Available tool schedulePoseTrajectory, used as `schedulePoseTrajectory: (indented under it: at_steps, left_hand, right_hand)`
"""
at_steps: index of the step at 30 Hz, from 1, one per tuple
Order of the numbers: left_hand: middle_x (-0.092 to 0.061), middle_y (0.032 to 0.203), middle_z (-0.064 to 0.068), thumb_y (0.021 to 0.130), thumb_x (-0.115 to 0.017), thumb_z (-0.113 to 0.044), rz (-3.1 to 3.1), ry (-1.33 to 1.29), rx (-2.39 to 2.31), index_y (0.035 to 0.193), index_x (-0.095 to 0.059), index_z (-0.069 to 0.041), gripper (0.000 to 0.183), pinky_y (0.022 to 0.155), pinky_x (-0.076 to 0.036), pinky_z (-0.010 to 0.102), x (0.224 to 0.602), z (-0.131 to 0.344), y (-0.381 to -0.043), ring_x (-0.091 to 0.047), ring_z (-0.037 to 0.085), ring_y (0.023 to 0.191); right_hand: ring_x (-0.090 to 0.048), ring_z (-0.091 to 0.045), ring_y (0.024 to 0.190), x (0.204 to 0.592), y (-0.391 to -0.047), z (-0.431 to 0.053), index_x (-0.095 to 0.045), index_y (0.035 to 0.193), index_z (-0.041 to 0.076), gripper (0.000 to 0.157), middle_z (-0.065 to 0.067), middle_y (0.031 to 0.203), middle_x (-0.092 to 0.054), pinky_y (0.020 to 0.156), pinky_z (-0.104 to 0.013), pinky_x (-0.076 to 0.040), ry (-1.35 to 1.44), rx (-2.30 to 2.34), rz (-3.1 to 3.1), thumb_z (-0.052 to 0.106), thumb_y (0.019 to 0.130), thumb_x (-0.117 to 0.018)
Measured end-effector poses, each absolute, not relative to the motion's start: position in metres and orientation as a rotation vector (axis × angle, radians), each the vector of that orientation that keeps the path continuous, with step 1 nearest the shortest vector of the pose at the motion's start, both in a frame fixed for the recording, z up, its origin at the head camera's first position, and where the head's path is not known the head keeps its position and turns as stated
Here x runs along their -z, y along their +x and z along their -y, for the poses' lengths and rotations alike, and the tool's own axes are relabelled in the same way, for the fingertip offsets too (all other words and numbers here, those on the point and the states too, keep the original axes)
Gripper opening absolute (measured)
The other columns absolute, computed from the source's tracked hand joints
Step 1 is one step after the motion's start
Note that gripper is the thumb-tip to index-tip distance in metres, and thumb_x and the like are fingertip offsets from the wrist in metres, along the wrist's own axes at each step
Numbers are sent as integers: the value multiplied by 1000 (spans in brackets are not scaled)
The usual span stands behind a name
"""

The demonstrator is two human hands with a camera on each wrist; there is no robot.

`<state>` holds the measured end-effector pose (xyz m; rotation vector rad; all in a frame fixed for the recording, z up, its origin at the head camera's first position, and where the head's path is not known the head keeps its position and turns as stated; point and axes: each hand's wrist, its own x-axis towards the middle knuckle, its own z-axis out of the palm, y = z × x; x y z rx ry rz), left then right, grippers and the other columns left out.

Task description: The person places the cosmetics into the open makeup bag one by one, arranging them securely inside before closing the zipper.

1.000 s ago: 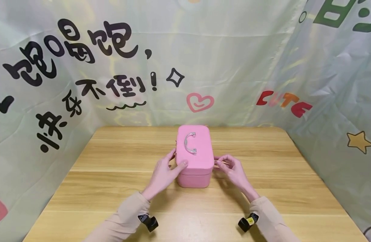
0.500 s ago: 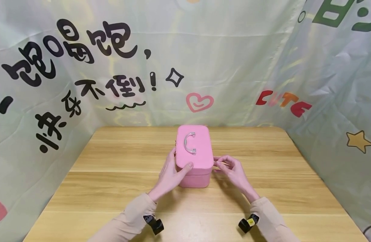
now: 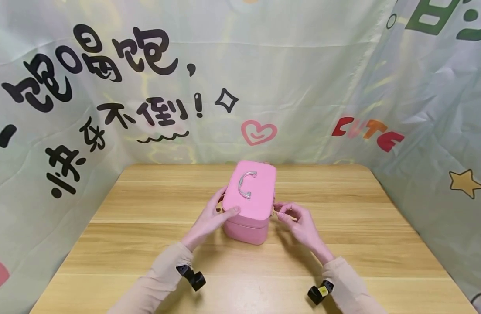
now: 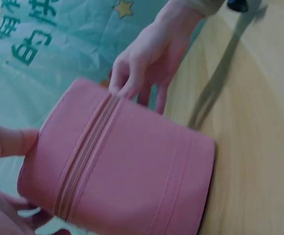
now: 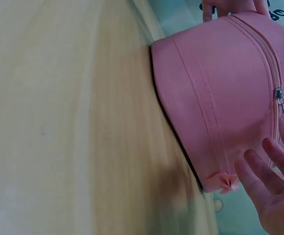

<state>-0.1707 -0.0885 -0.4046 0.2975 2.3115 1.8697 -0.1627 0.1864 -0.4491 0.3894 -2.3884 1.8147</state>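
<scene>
A pink zippered vanity case (image 3: 253, 209) with a silver handle (image 3: 245, 185) on its lid stands at an angle on the wooden table. My left hand (image 3: 209, 219) grips its left side near the front corner, thumb across the lid edge and fingers behind the side. At the right side my right hand (image 3: 300, 221) pinches the zipper pull (image 5: 283, 104), thumb and index finger together. The other fingers are spread below. In the right wrist view the zipper slider (image 5: 278, 93) sits on the zip line, and a small pink bow (image 5: 228, 182) shows low on the case.
The wooden table (image 3: 146, 244) runs back to a printed fabric backdrop (image 3: 303, 87) that also hangs on both sides. Small black cameras are strapped at both sleeves, one on the left (image 3: 191, 277) and one on the right (image 3: 320, 292).
The case has turned clockwise, its near end swinging left and its far end right. My left hand slid forward over the lid, then moved back left with the case. My right hand stays at the zip.
</scene>
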Motion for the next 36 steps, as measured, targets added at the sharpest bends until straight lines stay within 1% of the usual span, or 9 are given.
schedulePoseTrajectory:
  at_steps: [2, 5, 9, 15, 19, 22, 28, 33, 36]
  left_hand:
    - [-37, 161, 14, 92, -71, -22, -2287, 322, -1864, 159, -30, -14, 78, 117, -31, 55, 404, 92, -176, -35, 31, 147]
    - [-38, 161, 13, 93, -71, -21, -2260, 369, -1842, 158, -32, -16, 76, 118, -29, 55, 403, 96, -182, -36, 30, 148]
    - [-39, 161, 10, 93, -71, -20, -2234, 397, -1815, 157, -32, -17, 75, 120, -26, 54, 401, 100, -186, -34, 28, 149]
    - [-38, 161, 10, 93, -71, -19, -2194, 400, -1821, 157, -32, -16, 75, 122, -27, 53, 400, 103, -188, -34, 29, 149]
    - [-35, 163, 8, 93, -71, -19, -2184, 422, -1806, 157, -33, -18, 75, 123, -25, 52, 399, 103, -190, -31, 28, 151]
    - [-32, 165, 10, 94, -70, -21, -2188, 455, -1777, 158, -32, -17, 75, 123, -25, 53, 399, 104, -191, -29, 30, 152]
    - [-32, 165, 7, 93, -69, -20, -2176, 523, -1715, 158, -33, -17, 75, 119, -33, 50, 398, 111, -202, -35, 32, 149]
    - [-36, 163, 3, 92, -70, -19, -2140, 560, -1687, 158, -35, -19, 75, 120, -31, 50, 396, 115, -212, -36, 28, 148]
    - [-36, 163, 4, 92, -70, -18, -2114, 567, -1678, 158, -34, -17, 75, 122, -27, 51, 394, 117, -215, -34, 28, 150]
  right_hand:
    - [-66, -28, 113, 449, -161, -185, -63, 90, -6, 5, -30, 122, -65, 90, -18, -54, 396, -1779, 2378, -3, 93, -65]
    - [-61, -9, 108, 450, -159, -184, -64, 88, -4, 4, -30, 115, -63, 92, -19, -54, 431, -1724, 2343, -5, 90, -67]
    - [-56, 2, 105, 452, -159, -182, -64, 87, -2, 6, -28, 109, -60, 94, -24, -55, 485, -1646, 2309, -7, 89, -68]
    - [-56, -5, 107, 452, -164, -182, -64, 85, -2, 7, -19, 108, -61, 95, -41, -57, 464, -1580, 2305, -6, 89, -68]
    - [-57, -7, 109, 451, -170, -185, -63, 86, -5, 6, -24, 113, -61, 98, -51, -54, 419, -1632, 2298, -6, 90, -67]
    - [-58, -13, 114, 451, -175, -188, -62, 88, -9, 7, -28, 119, -60, 101, -49, -53, 390, -1673, 2301, -5, 91, -66]
    - [-54, -29, 123, 451, -182, -191, -61, 90, -12, 8, -25, 127, -55, 102, -37, -52, 352, -1713, 2305, -6, 92, -66]
    - [-51, -23, 125, 449, -185, -194, -60, 91, -13, 10, -23, 132, -52, 101, -23, -50, 305, -1729, 2305, -5, 92, -66]
    - [-49, -21, 126, 447, -187, -196, -60, 92, -14, 11, -24, 136, -51, 101, -19, -48, 268, -1740, 2310, -5, 93, -65]
